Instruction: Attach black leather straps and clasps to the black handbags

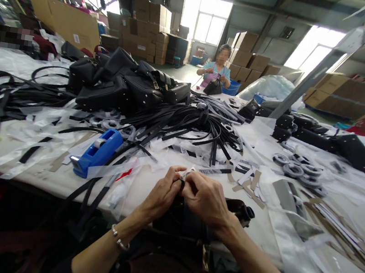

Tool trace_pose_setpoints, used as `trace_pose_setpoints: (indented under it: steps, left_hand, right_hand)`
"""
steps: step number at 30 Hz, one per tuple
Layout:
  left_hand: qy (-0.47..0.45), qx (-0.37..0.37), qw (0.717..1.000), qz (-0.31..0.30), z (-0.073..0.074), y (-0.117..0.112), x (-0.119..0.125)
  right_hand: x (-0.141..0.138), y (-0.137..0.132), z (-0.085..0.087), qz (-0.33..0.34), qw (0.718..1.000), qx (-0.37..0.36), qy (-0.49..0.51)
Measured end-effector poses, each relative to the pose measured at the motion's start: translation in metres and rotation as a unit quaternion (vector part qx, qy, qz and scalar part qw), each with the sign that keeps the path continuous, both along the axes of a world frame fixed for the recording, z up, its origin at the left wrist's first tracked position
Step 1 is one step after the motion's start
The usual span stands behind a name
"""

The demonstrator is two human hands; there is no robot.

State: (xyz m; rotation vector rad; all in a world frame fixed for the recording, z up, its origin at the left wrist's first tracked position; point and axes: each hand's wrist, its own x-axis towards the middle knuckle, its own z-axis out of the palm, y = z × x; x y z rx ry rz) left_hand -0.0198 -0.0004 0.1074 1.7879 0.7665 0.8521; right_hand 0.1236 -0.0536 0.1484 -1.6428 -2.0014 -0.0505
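My left hand (162, 195) and my right hand (205, 198) meet at the table's near edge, fingers pinched together on a small white paper tag (186, 173) and a thin black strap end. Below and between them lies a black handbag (240, 210), mostly hidden by my hands and partly off the edge. A silver bracelet (118, 240) circles my left wrist.
A blue tape dispenser (97, 151) lies to the left. Behind it are a heap of black straps (201, 125) and stacked black bags (125, 81). Tape rolls (293, 169) and card strips lie at right. Another person (216, 70) works at the far end, with cardboard boxes behind.
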Motion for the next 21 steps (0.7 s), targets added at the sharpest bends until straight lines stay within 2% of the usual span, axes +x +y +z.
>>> trace_pose_setpoints:
  steps: [3,8,11,15,18,21]
  left_hand:
    - [-0.015,-0.031,0.999,0.026,-0.007,0.005,0.0]
    - [-0.135,-0.132,0.982,0.027,-0.027,0.01,-0.004]
    - [-0.126,-0.192,0.973,0.011,-0.029,0.015,-0.008]
    - [-0.116,-0.267,0.954,-0.076,-0.015,0.025,-0.014]
    - [-0.088,-0.262,0.947,-0.163,0.002,0.032,-0.02]
    - [-0.081,-0.234,0.95,-0.191,0.016,0.035,-0.024]
  right_hand:
    - [-0.007,-0.002,-0.008,0.03,0.999,-0.001,-0.033]
    - [-0.017,-0.004,-0.025,0.046,0.995,0.011,-0.083]
    - [-0.031,-0.004,-0.028,0.067,0.992,0.009,-0.109]
    - [-0.056,-0.004,-0.034,0.117,0.985,0.008,-0.127]
    - [-0.063,-0.006,-0.037,0.133,0.984,-0.005,-0.116]
    - [-0.052,-0.016,-0.03,0.143,0.988,-0.05,0.003]
